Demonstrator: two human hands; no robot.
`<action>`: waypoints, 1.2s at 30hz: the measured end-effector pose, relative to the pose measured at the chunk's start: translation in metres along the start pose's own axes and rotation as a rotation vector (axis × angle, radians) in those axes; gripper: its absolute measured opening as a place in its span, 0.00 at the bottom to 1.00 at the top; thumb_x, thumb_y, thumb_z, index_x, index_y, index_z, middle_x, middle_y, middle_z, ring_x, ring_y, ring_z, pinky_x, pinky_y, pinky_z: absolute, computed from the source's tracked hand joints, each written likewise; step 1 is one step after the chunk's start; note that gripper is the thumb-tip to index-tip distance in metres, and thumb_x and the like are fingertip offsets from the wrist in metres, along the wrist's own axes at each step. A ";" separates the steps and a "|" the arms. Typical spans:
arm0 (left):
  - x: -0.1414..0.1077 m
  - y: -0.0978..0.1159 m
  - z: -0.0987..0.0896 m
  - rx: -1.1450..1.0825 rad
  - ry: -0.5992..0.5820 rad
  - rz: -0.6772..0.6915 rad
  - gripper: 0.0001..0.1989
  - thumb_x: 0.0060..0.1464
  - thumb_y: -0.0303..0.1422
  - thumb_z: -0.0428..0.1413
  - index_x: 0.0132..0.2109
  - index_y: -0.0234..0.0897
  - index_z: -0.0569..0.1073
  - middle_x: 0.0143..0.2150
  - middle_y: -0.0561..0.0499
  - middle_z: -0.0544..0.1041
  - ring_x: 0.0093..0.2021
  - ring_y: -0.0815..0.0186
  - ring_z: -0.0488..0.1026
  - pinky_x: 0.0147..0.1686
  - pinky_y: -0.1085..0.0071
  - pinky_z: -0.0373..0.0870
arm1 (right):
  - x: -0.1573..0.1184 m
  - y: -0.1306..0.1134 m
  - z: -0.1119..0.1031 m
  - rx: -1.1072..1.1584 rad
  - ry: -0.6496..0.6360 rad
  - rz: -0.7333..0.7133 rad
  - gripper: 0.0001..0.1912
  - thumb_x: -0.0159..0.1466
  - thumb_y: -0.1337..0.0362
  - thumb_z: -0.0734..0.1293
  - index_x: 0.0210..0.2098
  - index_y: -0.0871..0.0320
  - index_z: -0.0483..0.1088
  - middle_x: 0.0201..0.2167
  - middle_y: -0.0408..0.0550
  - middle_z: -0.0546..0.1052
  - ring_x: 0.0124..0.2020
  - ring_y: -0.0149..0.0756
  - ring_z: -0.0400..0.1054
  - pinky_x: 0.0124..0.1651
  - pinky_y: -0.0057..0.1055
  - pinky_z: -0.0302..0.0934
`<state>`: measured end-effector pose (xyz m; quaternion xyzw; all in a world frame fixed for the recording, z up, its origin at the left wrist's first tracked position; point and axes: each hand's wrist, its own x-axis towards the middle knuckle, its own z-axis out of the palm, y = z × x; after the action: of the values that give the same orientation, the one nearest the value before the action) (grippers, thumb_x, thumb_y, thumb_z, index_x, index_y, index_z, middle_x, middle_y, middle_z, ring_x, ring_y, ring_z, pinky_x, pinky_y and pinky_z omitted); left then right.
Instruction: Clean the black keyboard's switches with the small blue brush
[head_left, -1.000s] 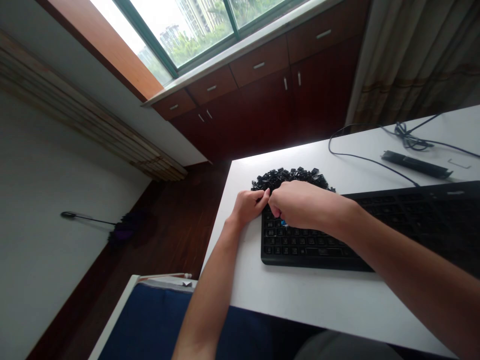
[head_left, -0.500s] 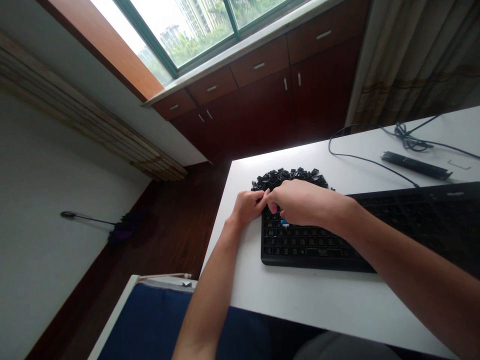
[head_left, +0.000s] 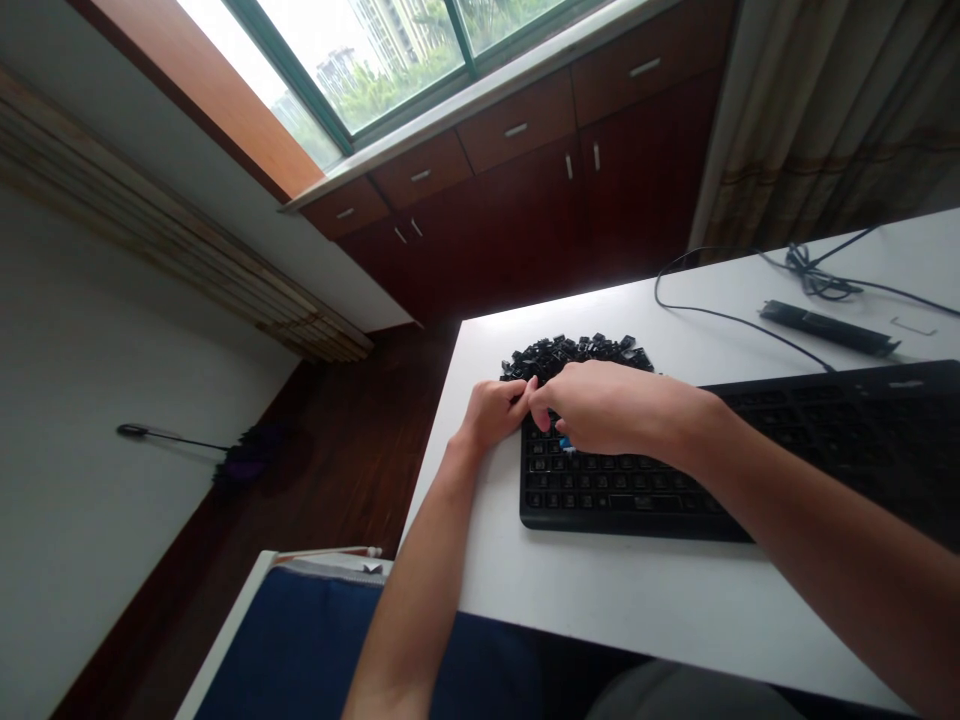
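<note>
At the far left, a purple-headed duster (head_left: 247,465) lies on the dark wood floor (head_left: 352,450), and a blue-cushioned chair (head_left: 300,640) sits below the left edge of the white desk (head_left: 600,590).

The person's left hand (head_left: 491,415) rests over the desk's left part, beside the keyboard's left end. It is curled loosely, with its fingertips (head_left: 529,390) meeting the right hand's fingers above the keyboard's top-left corner. The pictures do not show whether it grips anything.

Just beyond both hands, a heap of small black keycaps (head_left: 574,355) lies on the desk along the keyboard's far side, toward the left. The black keyboard (head_left: 615,490) lies nearer the desk's near edge and runs off the right of the view.

The right hand (head_left: 607,405) arches over the keyboard's upper-left keys, fingers bent downward. A small blue item (head_left: 565,442) shows beneath it, but whether the hand is gripping that item cannot be told.

Further right, along the desk's far edge, a looped black cable (head_left: 735,322) trails past a slim black bar (head_left: 829,328). Dark red wooden cabinets (head_left: 510,200) stand beneath the window (head_left: 360,60) beyond the desk, and a striped curtain (head_left: 825,120) hangs at the upper right.
</note>
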<state>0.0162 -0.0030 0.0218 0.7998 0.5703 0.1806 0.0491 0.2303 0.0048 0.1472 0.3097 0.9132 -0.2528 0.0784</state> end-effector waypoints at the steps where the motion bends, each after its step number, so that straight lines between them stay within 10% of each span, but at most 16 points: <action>1: 0.000 0.001 0.000 0.001 0.000 -0.001 0.21 0.59 0.36 0.48 0.19 0.33 0.66 0.17 0.54 0.65 0.20 0.74 0.55 0.25 0.73 0.51 | -0.002 -0.001 -0.002 0.022 -0.042 0.003 0.14 0.59 0.71 0.64 0.41 0.56 0.77 0.37 0.50 0.79 0.33 0.38 0.72 0.31 0.29 0.58; 13: -0.002 -0.002 0.001 0.004 0.007 0.010 0.22 0.60 0.37 0.48 0.20 0.34 0.68 0.17 0.54 0.67 0.20 0.73 0.56 0.25 0.73 0.51 | -0.005 0.009 0.000 -0.014 0.067 -0.061 0.20 0.60 0.70 0.63 0.49 0.50 0.74 0.33 0.48 0.78 0.28 0.36 0.69 0.26 0.29 0.51; 19: 0.000 0.001 0.001 0.018 0.014 0.006 0.21 0.59 0.36 0.48 0.19 0.34 0.66 0.16 0.54 0.65 0.20 0.74 0.55 0.24 0.72 0.50 | -0.004 0.003 -0.003 0.015 0.005 -0.001 0.14 0.57 0.71 0.62 0.35 0.55 0.78 0.32 0.48 0.78 0.29 0.36 0.69 0.29 0.29 0.56; 36: 0.000 0.001 0.003 0.035 0.011 -0.004 0.23 0.62 0.38 0.48 0.19 0.34 0.61 0.16 0.57 0.60 0.20 0.75 0.50 0.25 0.72 0.47 | -0.004 0.007 0.000 -0.086 -0.036 -0.009 0.13 0.54 0.71 0.62 0.33 0.58 0.77 0.26 0.48 0.76 0.23 0.35 0.64 0.24 0.30 0.53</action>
<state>0.0178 -0.0032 0.0196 0.7985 0.5752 0.1747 0.0322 0.2375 0.0071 0.1452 0.2976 0.9231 -0.2190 0.1070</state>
